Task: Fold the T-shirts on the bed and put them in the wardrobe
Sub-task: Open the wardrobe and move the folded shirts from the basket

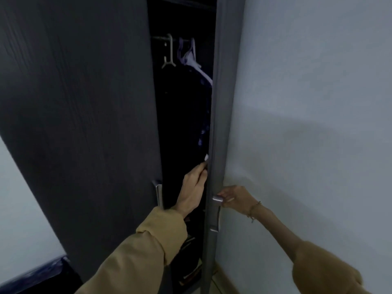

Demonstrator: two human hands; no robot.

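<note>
We are at the wardrobe (80, 115), no T-shirt in view: our right hand (234, 198) curls its fingers round the right door's handle (218, 211), our left hand (194, 187) reaches into the gap, fingers loose, so next we swing the door wide.

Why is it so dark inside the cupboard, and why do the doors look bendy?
Head view: the room light is dim and hardly enters the narrow gap, so the hanging clothes are almost black; only the pale plastic hangers show. The wide-angle lens bends the dark grey wardrobe doors. The left hand looks slightly blurred; the right hand casts a soft shadow on the pale wall.
</note>
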